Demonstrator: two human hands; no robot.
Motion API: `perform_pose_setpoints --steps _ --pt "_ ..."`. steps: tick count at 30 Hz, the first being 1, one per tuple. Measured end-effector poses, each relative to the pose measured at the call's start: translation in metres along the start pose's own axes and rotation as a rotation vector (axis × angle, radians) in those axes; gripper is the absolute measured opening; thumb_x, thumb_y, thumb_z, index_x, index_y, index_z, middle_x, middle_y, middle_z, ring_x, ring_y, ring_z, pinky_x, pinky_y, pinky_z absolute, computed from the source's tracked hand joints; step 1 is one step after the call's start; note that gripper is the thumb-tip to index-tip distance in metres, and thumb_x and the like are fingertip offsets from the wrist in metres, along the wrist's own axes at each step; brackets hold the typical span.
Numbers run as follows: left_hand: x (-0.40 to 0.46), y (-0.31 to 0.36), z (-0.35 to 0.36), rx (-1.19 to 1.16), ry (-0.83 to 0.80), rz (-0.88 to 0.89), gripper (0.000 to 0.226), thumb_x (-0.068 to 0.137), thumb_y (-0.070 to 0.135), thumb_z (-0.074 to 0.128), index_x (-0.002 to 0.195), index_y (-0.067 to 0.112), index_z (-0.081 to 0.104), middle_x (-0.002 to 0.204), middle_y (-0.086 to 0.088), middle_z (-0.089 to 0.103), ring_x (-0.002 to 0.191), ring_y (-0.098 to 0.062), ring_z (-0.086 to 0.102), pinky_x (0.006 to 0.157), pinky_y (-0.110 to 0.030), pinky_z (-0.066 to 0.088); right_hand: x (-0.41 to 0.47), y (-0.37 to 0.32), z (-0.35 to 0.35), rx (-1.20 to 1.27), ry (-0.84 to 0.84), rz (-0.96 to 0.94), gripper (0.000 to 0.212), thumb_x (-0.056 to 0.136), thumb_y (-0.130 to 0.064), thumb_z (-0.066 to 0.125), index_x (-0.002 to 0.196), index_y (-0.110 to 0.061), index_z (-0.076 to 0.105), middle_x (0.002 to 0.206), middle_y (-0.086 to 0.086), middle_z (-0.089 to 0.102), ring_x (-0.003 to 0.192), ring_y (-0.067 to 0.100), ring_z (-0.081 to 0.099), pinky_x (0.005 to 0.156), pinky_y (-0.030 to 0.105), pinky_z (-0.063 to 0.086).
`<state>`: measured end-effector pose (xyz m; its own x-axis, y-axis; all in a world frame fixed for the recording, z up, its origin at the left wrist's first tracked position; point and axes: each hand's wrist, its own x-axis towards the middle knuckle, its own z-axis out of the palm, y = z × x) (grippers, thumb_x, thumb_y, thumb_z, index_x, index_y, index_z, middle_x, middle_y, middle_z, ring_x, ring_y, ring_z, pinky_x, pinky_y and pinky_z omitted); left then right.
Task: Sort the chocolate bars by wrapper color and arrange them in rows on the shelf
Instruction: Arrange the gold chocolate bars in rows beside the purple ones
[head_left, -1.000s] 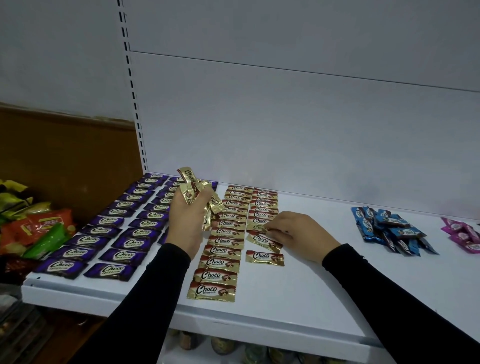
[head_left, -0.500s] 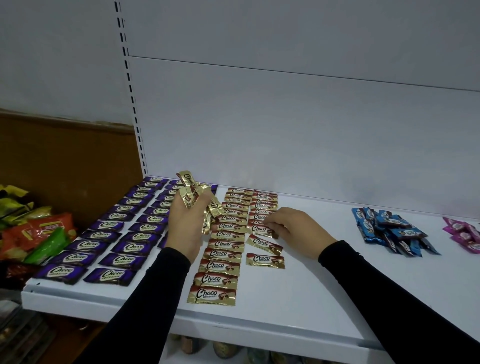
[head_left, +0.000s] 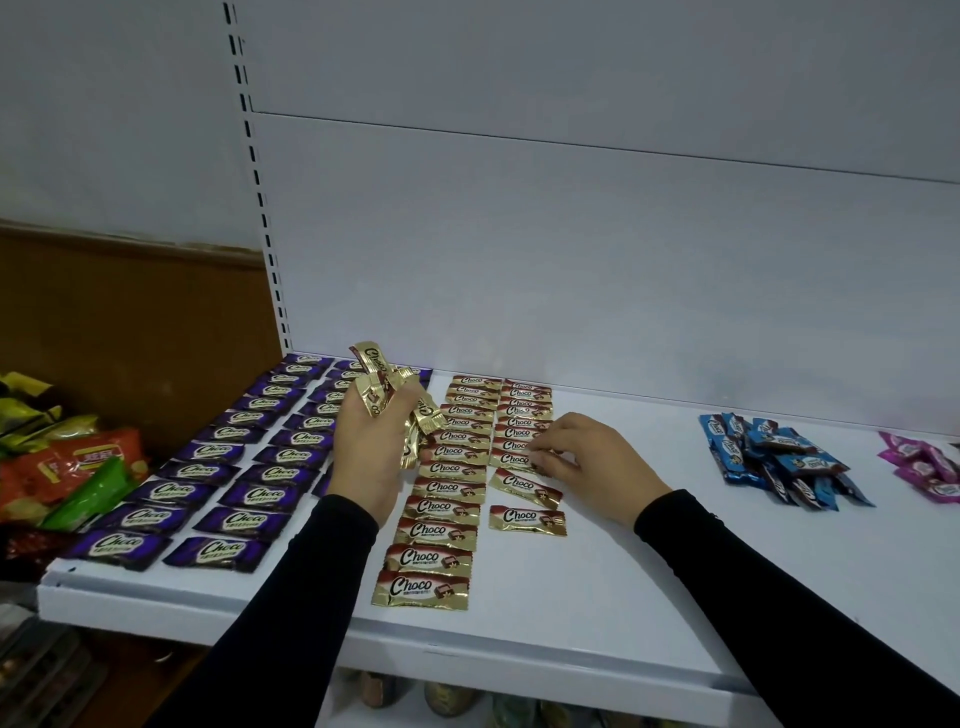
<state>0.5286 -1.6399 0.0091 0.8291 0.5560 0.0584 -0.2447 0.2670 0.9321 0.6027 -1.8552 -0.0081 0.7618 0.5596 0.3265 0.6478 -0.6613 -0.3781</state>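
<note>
The right hand (head_left: 587, 460) has slid back along the shelf (head_left: 623, 597), pinching a gold Choco bar (head_left: 511, 460); two bars lie nearer. The left hand (head_left: 371, 452) still clutches a gold bunch (head_left: 387, 387).

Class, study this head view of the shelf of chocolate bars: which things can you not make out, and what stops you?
- Number of gold bars in the left hand: the fingers cover them.
- Purple bars behind the left hand: partly hidden.
- Pink bars: cut off by the right edge.
- Small print under "Choco": too small.
- Whether the right hand pinches a bar: its fingers hide the contact.
</note>
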Motion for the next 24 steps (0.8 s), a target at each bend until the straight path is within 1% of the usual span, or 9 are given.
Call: perform_pose_setpoints --steps 2,4,5,7,9,12,14,18,24 --pt "0.0 0.0 0.0 -0.008 -0.002 0.002 0.006 0.097 0.016 0.063 0.102 0.017 0.061 0.088 -0.005 0.067 0.059 -0.005 0.066 0.046 -0.025 0.052 -0.006 -0.003 -0.002 0.075 0.034 0.043 0.015 0.092 -0.033 0.065 0.1 -0.024 0.074 0.094 -0.015 0.06 0.087 -0.001 0.054 0.078 0.01 0.039" --pt "0.0 0.0 0.0 0.004 -0.006 0.008 0.006 0.098 0.017 0.062 0.103 0.017 0.061 0.089 -0.005 0.067 0.059 -0.005 0.066 0.047 -0.026 0.053 -0.012 -0.008 -0.004 0.12 -0.007 0.084 0.013 0.086 -0.039 0.071 0.091 -0.027 0.074 0.089 -0.013 0.06 0.086 -0.001 0.056 0.074 0.012 0.04" --pt "0.0 -0.001 0.0 0.014 -0.006 0.009 0.008 0.098 0.017 0.062 0.105 0.016 0.061 0.089 -0.005 0.067 0.059 -0.005 0.066 0.047 -0.026 0.054 -0.015 -0.01 -0.005 0.107 -0.05 0.09 0.016 0.083 -0.043 0.073 0.088 -0.028 0.073 0.088 -0.013 0.06 0.085 0.0 0.055 0.072 0.012 0.04" --pt "0.001 -0.001 0.0 0.029 -0.004 0.007 0.013 0.098 0.019 0.063 0.11 0.014 0.061 0.09 -0.005 0.067 0.06 -0.006 0.066 0.048 -0.028 0.054 -0.018 -0.013 -0.006 0.045 -0.125 0.084 0.022 0.081 -0.048 0.073 0.091 -0.029 0.072 0.088 -0.014 0.059 0.083 -0.001 0.054 0.07 0.011 0.039" --pt "0.0 -0.001 -0.001 0.025 -0.009 0.004 0.016 0.097 0.019 0.063 0.112 0.013 0.061 0.089 -0.005 0.067 0.06 -0.006 0.066 0.048 -0.028 0.053 -0.017 -0.015 -0.007 0.036 -0.151 0.089 0.022 0.082 -0.046 0.073 0.095 -0.027 0.072 0.09 -0.014 0.059 0.085 0.0 0.055 0.072 0.011 0.041" --pt "-0.001 0.0 0.0 0.006 -0.007 0.0 0.008 0.098 0.018 0.063 0.106 0.017 0.061 0.087 -0.003 0.067 0.057 -0.005 0.065 0.046 -0.026 0.052 -0.015 -0.017 -0.008 0.064 -0.144 0.097 0.019 0.084 -0.041 0.073 0.097 -0.026 0.072 0.096 -0.011 0.061 0.09 0.003 0.056 0.079 0.017 0.045" --pt "-0.003 0.001 0.0 -0.017 -0.007 -0.003 0.007 0.098 0.016 0.063 0.104 0.017 0.061 0.084 -0.003 0.067 0.055 -0.005 0.065 0.044 -0.025 0.052 -0.014 -0.018 -0.007 0.061 -0.131 0.081 0.019 0.086 -0.038 0.072 0.099 -0.024 0.072 0.098 -0.01 0.06 0.091 0.004 0.055 0.082 0.019 0.044" --pt "-0.002 0.002 0.0 -0.011 -0.006 -0.001 0.006 0.097 0.016 0.063 0.103 0.017 0.061 0.083 -0.003 0.067 0.053 -0.005 0.064 0.045 -0.026 0.05 -0.013 -0.018 -0.003 0.055 -0.091 0.084 0.02 0.088 -0.037 0.069 0.103 -0.024 0.071 0.099 -0.014 0.056 0.093 0.003 0.052 0.082 0.014 0.04" --pt "-0.001 0.001 0.0 -0.001 0.001 -0.006 0.01 0.097 0.019 0.063 0.107 0.017 0.062 0.087 -0.003 0.069 0.057 -0.005 0.066 0.046 -0.027 0.052 -0.013 -0.014 -0.002 0.025 -0.078 0.089 0.023 0.089 -0.039 0.068 0.106 -0.024 0.071 0.101 -0.014 0.055 0.094 0.004 0.053 0.085 0.018 0.042"
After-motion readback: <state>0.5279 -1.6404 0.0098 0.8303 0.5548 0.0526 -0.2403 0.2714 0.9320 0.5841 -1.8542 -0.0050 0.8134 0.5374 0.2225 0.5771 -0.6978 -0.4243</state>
